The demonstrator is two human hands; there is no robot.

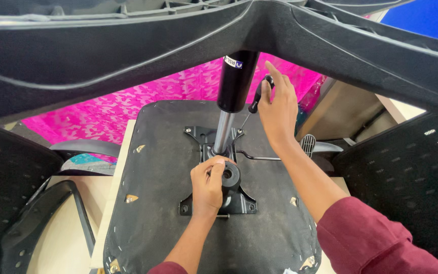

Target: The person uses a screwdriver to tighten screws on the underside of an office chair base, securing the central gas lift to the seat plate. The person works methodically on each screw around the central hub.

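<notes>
An upturned chair seat (163, 203) lies flat on a pale desk (57, 238), its black fabric underside facing up, with a black metal plate (239, 200) fixed at its middle. From that plate a gas cylinder (229, 101) rises toward the camera, chrome below and thick black above, meeting the black star base (128, 56) that spans the top of the view. The left hand (206, 185) is curled around a round black knob (230, 176) on the plate, fingers wrapped and pressed against it. The right hand (279, 109) pinches the dark handle of a screwdriver (256, 96) between thumb and fingers, the thin shaft slanting down to the plate's far corner beside the cylinder. A thin wire lever (259, 156) runs out to the right from the plate. The seat assembly looks heavy and stiff, the padding soft only under the fabric; the steel plate and cylinder seem the firm places to grip, while the polished chrome would likely be slippery. The screwdriver is light and best held at its handle. Other black chair parts crowd both sides: a perforated back (411, 172) at right, an armrest (84, 148) at left. Behind hangs pink patterned cloth (128, 109), and a blue surface (427, 18) shows in the top right corner.
</notes>
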